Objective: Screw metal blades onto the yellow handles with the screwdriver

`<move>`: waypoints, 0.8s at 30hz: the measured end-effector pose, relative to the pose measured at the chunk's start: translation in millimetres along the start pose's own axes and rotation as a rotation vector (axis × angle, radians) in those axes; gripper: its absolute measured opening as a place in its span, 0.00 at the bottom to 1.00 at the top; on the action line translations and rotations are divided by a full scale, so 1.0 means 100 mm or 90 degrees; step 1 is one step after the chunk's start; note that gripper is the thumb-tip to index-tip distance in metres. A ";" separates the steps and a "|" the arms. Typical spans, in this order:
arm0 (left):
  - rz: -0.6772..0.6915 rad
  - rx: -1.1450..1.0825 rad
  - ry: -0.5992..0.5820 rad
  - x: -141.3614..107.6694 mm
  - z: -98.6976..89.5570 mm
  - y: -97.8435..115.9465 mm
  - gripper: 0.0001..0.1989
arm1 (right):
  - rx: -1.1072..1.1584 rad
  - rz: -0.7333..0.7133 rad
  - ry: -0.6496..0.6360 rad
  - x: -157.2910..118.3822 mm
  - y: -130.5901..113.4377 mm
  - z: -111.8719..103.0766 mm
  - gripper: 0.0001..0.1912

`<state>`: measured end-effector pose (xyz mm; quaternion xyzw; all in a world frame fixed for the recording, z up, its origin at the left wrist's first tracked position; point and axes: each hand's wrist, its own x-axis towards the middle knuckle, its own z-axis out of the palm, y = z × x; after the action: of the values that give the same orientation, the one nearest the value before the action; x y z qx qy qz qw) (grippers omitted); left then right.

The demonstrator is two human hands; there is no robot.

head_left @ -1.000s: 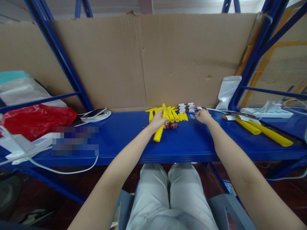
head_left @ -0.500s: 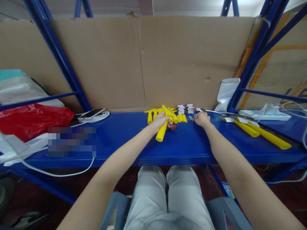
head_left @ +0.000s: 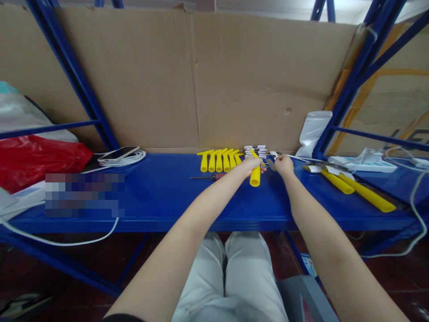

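My left hand (head_left: pixel 252 166) is closed around a yellow plastic tool handle (head_left: pixel 255 178), its hollow round end pointing toward me. To the right, my right hand (head_left: pixel 284 165) has its fingers pinched together, with a small flat grey metal piece (head_left: pixel 271 165) at the fingertips. Several matching yellow handles (head_left: pixel 219 163) lie side by side left of my left hand. Below that row lies a screwdriver (head_left: pixel 217 177), partly covered by my left forearm. A stack of white-and-dark pieces (head_left: pixel 255 149) stands behind my left hand.
Longer yellow-handled tools (head_left: pixel 365 192) lie at right, near a white power strip (head_left: pixel 363 164). A white pouch (head_left: pixel 314 132) leans on the cardboard wall (head_left: pixel 248 85). At left are a phone (head_left: pixel 119 153), coiled white cable (head_left: pixel 134 158) and a red bag (head_left: pixel 40 156).
My left hand has moved right with the yellow handle, closer to my right hand, uncovering the row of handles. The flat grey piece now shows beside my right fingertips.
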<state>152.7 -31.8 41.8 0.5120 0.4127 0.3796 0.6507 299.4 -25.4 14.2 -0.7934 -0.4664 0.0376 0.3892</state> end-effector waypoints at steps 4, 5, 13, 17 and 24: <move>-0.025 0.018 0.036 0.13 0.15 -0.06 0.16 | 0.013 -0.005 -0.014 0.01 0.00 0.02 0.17; -0.026 0.015 0.039 0.14 0.17 -0.07 0.16 | 0.018 -0.010 -0.014 0.01 0.00 0.03 0.17; -0.022 0.002 0.056 0.13 0.20 -0.06 0.19 | -0.017 -0.007 -0.023 -0.04 -0.06 0.02 0.17; -0.017 -0.017 0.073 0.13 0.18 -0.06 0.19 | -0.033 -0.019 -0.040 -0.06 -0.06 0.00 0.18; 0.040 -0.028 0.105 0.13 -0.03 0.08 0.14 | -0.063 -0.123 -0.072 0.00 -0.04 0.07 0.18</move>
<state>154.0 -17.0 46.8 0.4769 0.4403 0.4497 0.6136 294.0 -20.4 11.9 -0.7595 -0.5634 0.0213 0.3243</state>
